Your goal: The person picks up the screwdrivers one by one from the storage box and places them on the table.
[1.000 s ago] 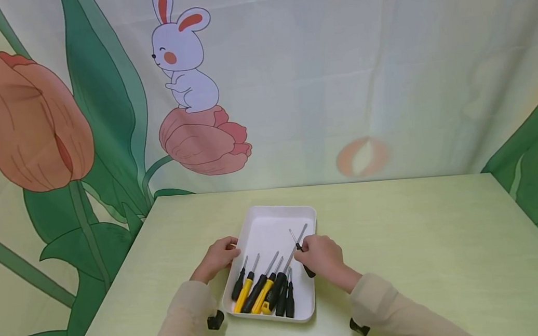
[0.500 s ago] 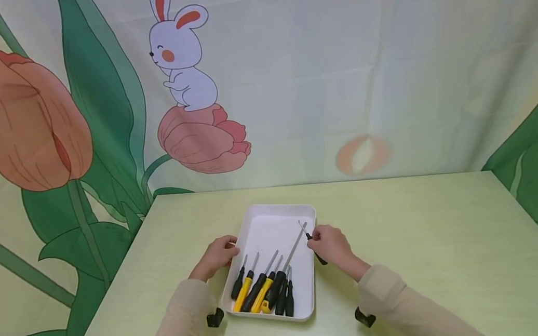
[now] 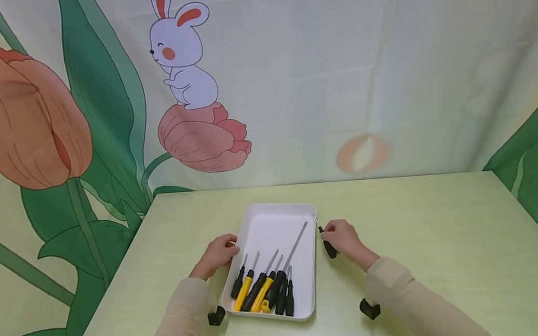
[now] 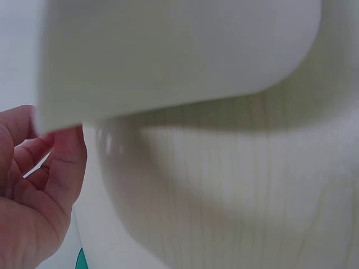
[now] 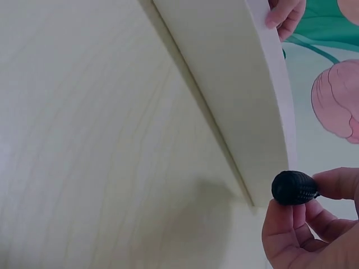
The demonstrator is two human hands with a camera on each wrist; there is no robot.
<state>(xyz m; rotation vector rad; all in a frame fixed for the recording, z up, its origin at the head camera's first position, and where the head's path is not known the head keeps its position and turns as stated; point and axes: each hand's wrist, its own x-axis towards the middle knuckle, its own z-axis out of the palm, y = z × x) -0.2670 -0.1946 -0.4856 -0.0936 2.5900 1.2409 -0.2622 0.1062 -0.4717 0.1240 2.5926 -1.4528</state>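
A white tray (image 3: 273,226) lies on the table, holding several screwdrivers with black or yellow-and-black handles, such as a yellow-and-black screwdriver (image 3: 244,293). At its left side my left hand (image 3: 219,254) pinches the rim between thumb and fingers, as the left wrist view also shows. Just beyond the right rim, my right hand (image 3: 345,238) pinches a small screwdriver (image 3: 330,249) with a black handle and a thin metal shaft. The shaft points up toward the tray's far right corner. In the right wrist view the butt of the black handle (image 5: 293,188) faces the camera.
The pale green-yellow table (image 3: 423,230) stretches to the right of the tray. Behind its far edge hangs a cloth backdrop (image 3: 292,98) printed with a rabbit and tulips. Inside the tray, a long shaft (image 3: 298,244) reaches toward the far right corner.
My right hand has carried the small screwdriver rightward, from above the tray to outside its right rim. The left hand has stayed on the tray, and the other screwdrivers lie as before.
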